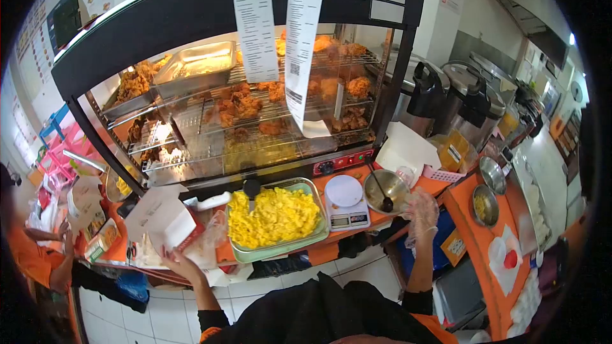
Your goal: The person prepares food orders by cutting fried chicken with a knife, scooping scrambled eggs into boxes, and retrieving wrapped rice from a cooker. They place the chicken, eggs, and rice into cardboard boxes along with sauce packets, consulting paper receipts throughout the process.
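Note:
My left hand [181,265] is at the near edge of an open white-and-red cardboard food box [157,218]. Its fingertips grip the edge, and the box's lid stands up. My right hand [421,211], in a clear plastic glove, is just right of a steel bowl [377,186] with a dark ladle [387,202] leaning in it. The gloved fingers look apart, with nothing seen in them. Between my hands sits a green-rimmed tray [242,255] heaped with yellow scrambled egg [274,216]. A black-headed scoop [252,188] rests in the egg. Beside the tray is a digital scale [347,202].
A heated display case [255,121] of fried chicken rises behind the counter, with two paper receipts [306,44] hanging over its glass. Large cookers [472,89] and small steel bowls [486,205] are at right. Another person in an orange shirt [38,255] stands at far left.

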The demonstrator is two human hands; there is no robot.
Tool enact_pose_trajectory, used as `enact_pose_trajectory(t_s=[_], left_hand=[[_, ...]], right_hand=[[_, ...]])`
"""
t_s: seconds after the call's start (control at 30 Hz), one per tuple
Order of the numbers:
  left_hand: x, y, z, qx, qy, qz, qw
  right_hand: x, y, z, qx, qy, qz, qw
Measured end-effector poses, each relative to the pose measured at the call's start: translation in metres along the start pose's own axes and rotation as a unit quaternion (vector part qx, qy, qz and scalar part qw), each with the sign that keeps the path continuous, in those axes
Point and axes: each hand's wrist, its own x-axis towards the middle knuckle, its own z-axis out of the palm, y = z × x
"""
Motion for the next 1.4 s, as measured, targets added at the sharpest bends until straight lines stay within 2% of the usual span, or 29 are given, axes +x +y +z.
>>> enact_pose_trajectory(t_s=[0.03, 0.1, 0.13, 0.2, 0.23, 0.27, 0.37, 0.4, 0.47, 0.6, 0.73, 0.83, 0.97, 1.03, 1.07, 1.13, 1.2, 1.27, 1.3, 1.37, 1.4], left_hand=[[-0.016, 0.0, 0.008, 0.052, 0.006, 0.021, 0.998], [-0.063, 0.04, 0.032, 0.049, -0.022, 0.048, 0.997], [-0.085, 0.051, 0.047, 0.026, -0.022, 0.051, 0.998], [-0.119, 0.041, 0.066, -0.041, -0.035, 0.047, 0.997], [-0.134, 0.05, 0.069, -0.018, -0.052, 0.068, 0.996], [-0.153, 0.065, 0.073, 0.006, -0.069, 0.087, 0.994], [-0.193, 0.103, 0.078, 0.034, -0.095, 0.097, 0.99], [-0.202, 0.109, 0.077, 0.049, -0.098, 0.102, 0.989], [-0.215, 0.119, 0.077, 0.064, -0.091, 0.109, 0.988], [-0.231, 0.128, 0.1, 0.063, -0.076, 0.116, 0.988], [-0.24, 0.131, 0.162, 0.046, -0.118, 0.179, 0.976], [-0.253, 0.143, 0.225, -0.033, -0.176, 0.16, 0.971], [-0.268, 0.189, 0.291, -0.112, -0.281, 0.234, 0.924], [-0.278, 0.204, 0.314, -0.169, -0.317, 0.224, 0.906], [-0.283, 0.21, 0.324, -0.193, -0.331, 0.222, 0.897], [-0.292, 0.226, 0.343, -0.229, -0.35, 0.235, 0.877], [-0.3, 0.253, 0.359, -0.199, -0.374, 0.285, 0.86], [-0.311, 0.282, 0.378, -0.19, -0.397, 0.33, 0.835], [-0.316, 0.293, 0.395, -0.196, -0.401, 0.381, 0.81], [-0.33, 0.319, 0.426, -0.199, -0.433, 0.416, 0.775], [-0.337, 0.329, 0.447, -0.182, -0.432, 0.441, 0.765]], right_hand=[[0.013, 0.014, -0.017, -0.03, 0.006, -0.02, 0.999], [0.045, 0.057, -0.043, -0.089, 0.016, -0.063, 0.994], [0.064, 0.071, -0.05, -0.127, 0.005, -0.019, 0.992], [0.085, 0.058, -0.048, -0.291, -0.068, -0.168, 0.94], [0.097, 0.05, -0.043, -0.363, -0.101, -0.24, 0.895], [0.119, 0.052, -0.036, -0.421, -0.164, -0.199, 0.87], [0.166, 0.086, -0.02, -0.364, -0.232, -0.191, 0.882], [0.177, 0.086, -0.015, -0.4, -0.271, -0.151, 0.862], [0.2, 0.091, -0.006, -0.436, -0.332, -0.131, 0.827], [0.234, 0.105, -0.005, -0.501, -0.444, -0.112, 0.734], [0.267, 0.115, 0.002, -0.548, -0.554, -0.11, 0.617], [0.28, 0.126, 0.011, -0.559, -0.627, -0.133, 0.526], [0.285, 0.138, 0.005, -0.564, -0.662, -0.202, 0.451], [0.283, 0.147, 0.002, -0.572, -0.651, -0.255, 0.428], [0.282, 0.148, 0.001, -0.574, -0.641, -0.276, 0.429], [0.279, 0.148, 0.001, -0.574, -0.619, -0.269, 0.464], [0.273, 0.117, 0.002, -0.562, -0.601, -0.188, 0.537], [0.273, 0.081, -0.004, -0.529, -0.544, -0.088, 0.645], [0.273, 0.071, -0.012, -0.52, -0.524, -0.13, 0.661], [0.273, 0.054, -0.027, -0.497, -0.481, -0.214, 0.69], [0.272, 0.047, -0.049, -0.319, -0.473, -0.224, 0.79]])
